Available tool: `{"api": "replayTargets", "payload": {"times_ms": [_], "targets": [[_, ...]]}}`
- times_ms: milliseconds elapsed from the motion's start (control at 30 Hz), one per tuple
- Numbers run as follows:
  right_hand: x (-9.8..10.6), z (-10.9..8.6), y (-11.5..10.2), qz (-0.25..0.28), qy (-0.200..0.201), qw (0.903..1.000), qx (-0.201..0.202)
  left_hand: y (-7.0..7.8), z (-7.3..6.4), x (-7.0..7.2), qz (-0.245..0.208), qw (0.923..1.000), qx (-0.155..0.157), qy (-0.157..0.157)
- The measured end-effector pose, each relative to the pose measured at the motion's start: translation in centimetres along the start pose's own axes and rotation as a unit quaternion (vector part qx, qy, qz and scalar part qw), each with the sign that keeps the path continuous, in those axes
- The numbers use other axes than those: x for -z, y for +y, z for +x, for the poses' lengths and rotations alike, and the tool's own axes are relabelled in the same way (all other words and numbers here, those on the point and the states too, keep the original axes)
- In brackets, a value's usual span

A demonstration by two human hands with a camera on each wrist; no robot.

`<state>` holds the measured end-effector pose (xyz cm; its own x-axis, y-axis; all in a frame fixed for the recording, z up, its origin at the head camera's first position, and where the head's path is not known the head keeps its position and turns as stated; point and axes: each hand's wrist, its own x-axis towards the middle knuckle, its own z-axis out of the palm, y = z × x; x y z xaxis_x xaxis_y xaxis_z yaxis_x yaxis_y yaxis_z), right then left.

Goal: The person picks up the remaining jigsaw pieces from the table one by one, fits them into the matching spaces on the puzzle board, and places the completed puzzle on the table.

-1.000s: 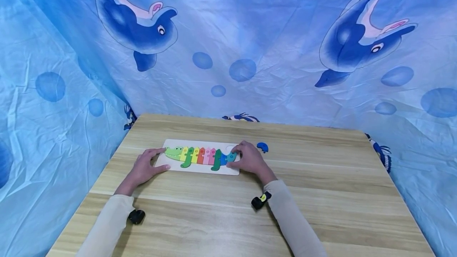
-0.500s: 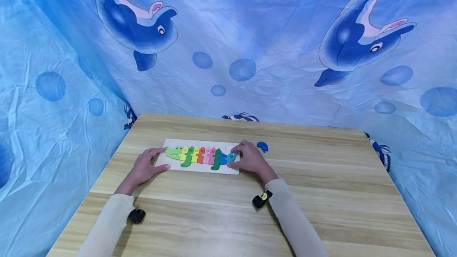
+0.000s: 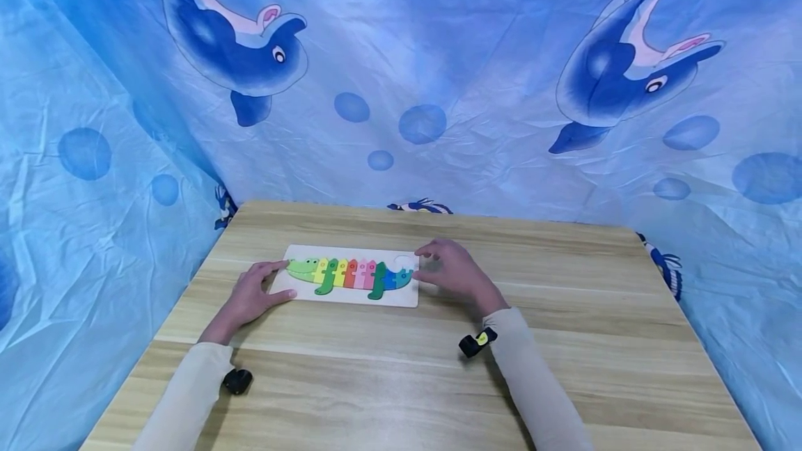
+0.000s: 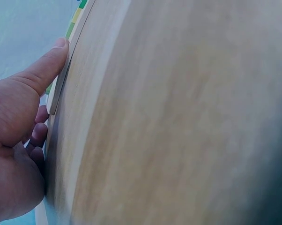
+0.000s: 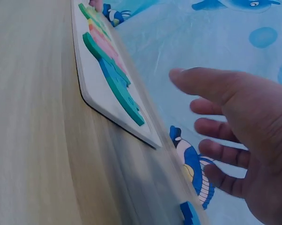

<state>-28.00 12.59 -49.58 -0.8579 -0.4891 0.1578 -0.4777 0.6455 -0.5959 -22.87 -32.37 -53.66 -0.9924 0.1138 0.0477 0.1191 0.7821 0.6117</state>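
A white puzzle board (image 3: pixel 347 297) lies on the table, bearing a crocodile (image 3: pixel 352 275) made of green, yellow, orange, pink and blue pieces. A pale curved recess shows above its tail (image 3: pixel 404 277). My left hand (image 3: pixel 250 294) rests at the board's left end, index fingertip by the snout and straight thumb (image 4: pixel 49 65) on the board's front edge. Just off the right end hovers my right hand (image 3: pixel 457 270), thumb and index apart, nothing between them. A loose blue piece (image 5: pixel 190 213) lies on the table below that hand in the right wrist view; in the head view the hand hides it.
The wooden table (image 3: pixel 376 381) extends around the board. A blue dolphin-print cloth (image 3: pixel 476 172) hangs behind it and along both sides. Each wrist carries a small black camera; the right one (image 3: pixel 477 343) sits just above the table.
My right hand has let go of the blue tail piece and moved right, off the board, now covering the loose blue piece in the head view. The left hand stays put.
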Motion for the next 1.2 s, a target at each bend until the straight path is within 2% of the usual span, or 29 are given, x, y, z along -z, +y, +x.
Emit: {"api": "replayTargets", "payload": {"times_ms": [133,300,467,733,1200], "targets": [[0.5,-0.1,0.5,0.004,0.021,0.9997,0.015,-0.1,-0.1,0.1,0.002,1.0000,0.002,0.000],[1.0,-0.6,1.5,0.037,0.061,0.9971,0.027,0.0,-0.1,0.2,0.001,1.0000,0.001,0.000],[1.7,-1.2,2.9,0.047,0.087,0.9948,0.020,0.0,-0.1,0.1,-0.001,1.0000,-0.001,0.001],[3.0,-2.3,5.1,0.051,0.105,0.9932,-0.003,-0.1,0.0,0.0,0.002,1.0000,-0.008,0.004],[4.2,-3.9,8.6,0.025,0.103,0.9943,0.013,-0.1,0.0,-0.1,0.000,1.0000,-0.007,0.005]]}}
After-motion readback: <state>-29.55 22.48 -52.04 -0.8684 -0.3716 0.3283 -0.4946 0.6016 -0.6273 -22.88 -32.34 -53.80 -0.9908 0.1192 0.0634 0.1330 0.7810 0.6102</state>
